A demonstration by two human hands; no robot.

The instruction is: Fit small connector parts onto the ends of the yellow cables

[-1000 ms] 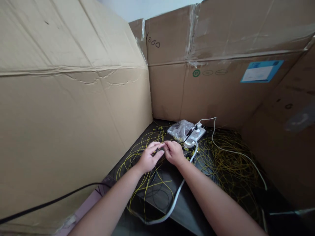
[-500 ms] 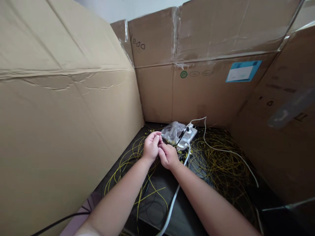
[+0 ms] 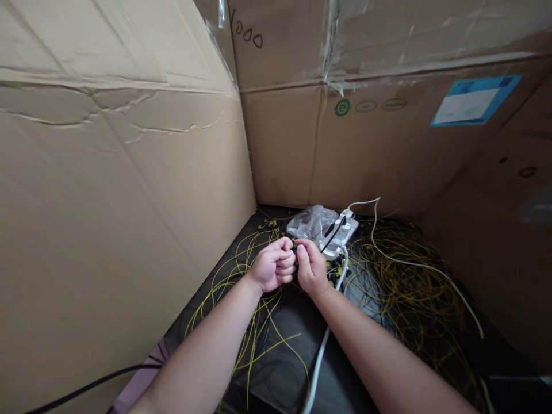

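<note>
A: How far along does the person seem to be?

B: Midway through handling something small, by the look of it. The left hand [image 3: 273,264] and the right hand [image 3: 311,267] are close together above the tabletop [image 3: 284,313]. Loose yellow wires [image 3: 256,313] fan out around and beneath the left arm, and a bigger yellow tangle [image 3: 401,270] lies off to the right. Neither lot is visibly finished or waiting, so what is left cannot be told.

A: And the fingers?

B: Those of the left are curled in, thumb folded against the index finger. On the right, thumb and bent index finger come together. Whether either pinches a wire end is too small to tell.

A: What else is near?

B: A white power strip [image 3: 347,230] and a clear plastic bag [image 3: 313,223] just beyond the hands, with small yellow pieces [image 3: 271,223] scattered to the left of the bag.

A: Any change from half a second ago?

B: The hands overlapped then; now a narrow gap shows between them, and the left has folded up. The strip and bag seem unmoved, though the view has shifted.
</note>
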